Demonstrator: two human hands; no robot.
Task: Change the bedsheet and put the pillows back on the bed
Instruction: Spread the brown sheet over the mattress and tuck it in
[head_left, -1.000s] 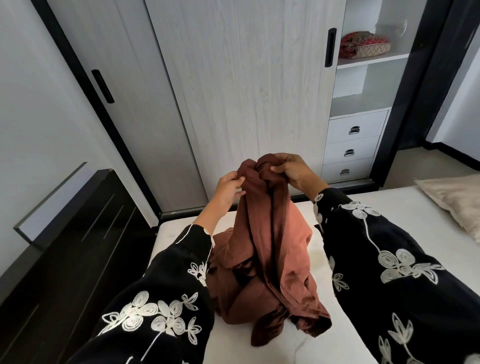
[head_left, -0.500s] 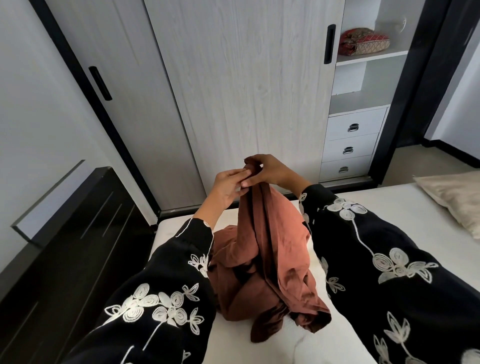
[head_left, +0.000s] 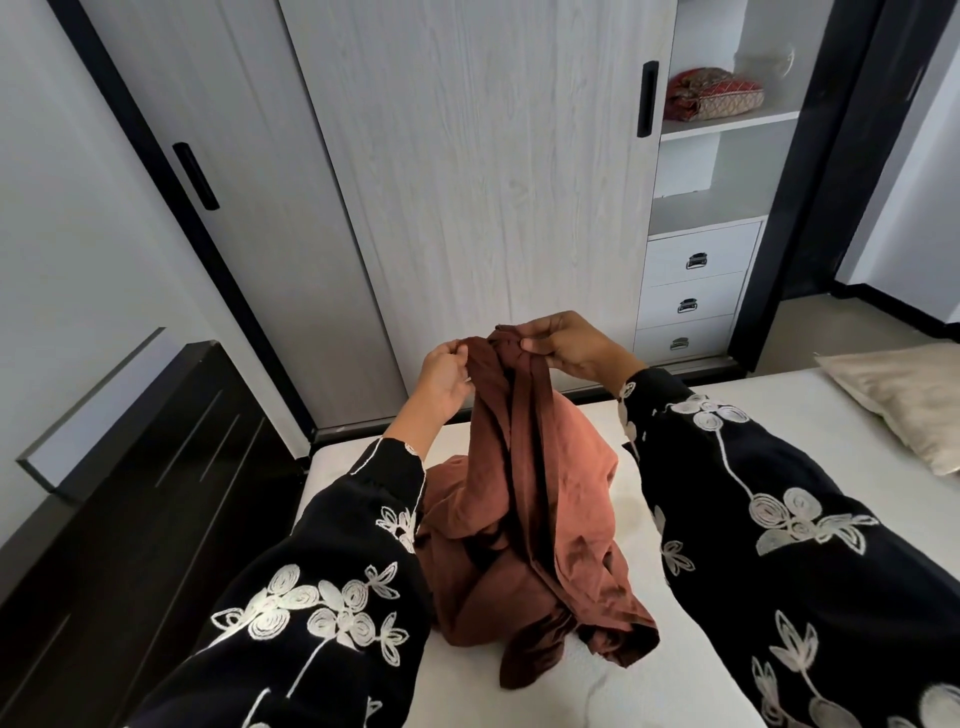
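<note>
A rust-brown bedsheet (head_left: 524, 509) is bunched up and lifted at its top, its lower folds resting on the bare white mattress (head_left: 810, 426). My left hand (head_left: 444, 376) pinches the sheet's top edge from the left. My right hand (head_left: 563, 345) grips the same gathered edge from the right, a little higher. Both hands are close together above the mattress. A beige pillow (head_left: 904, 397) lies on the mattress at the far right, partly cut off by the frame.
A black headboard (head_left: 135, 499) runs along the left. Ahead stands a pale wood-grain wardrobe (head_left: 467, 197) with sliding doors, open shelves and drawers (head_left: 698, 291) to its right. A red patterned bag (head_left: 711, 96) sits on the upper shelf.
Both hands have shifted along the sheet's top edge: they came together half a second ago, and now they are slightly apart again, with the fabric spread between them.
</note>
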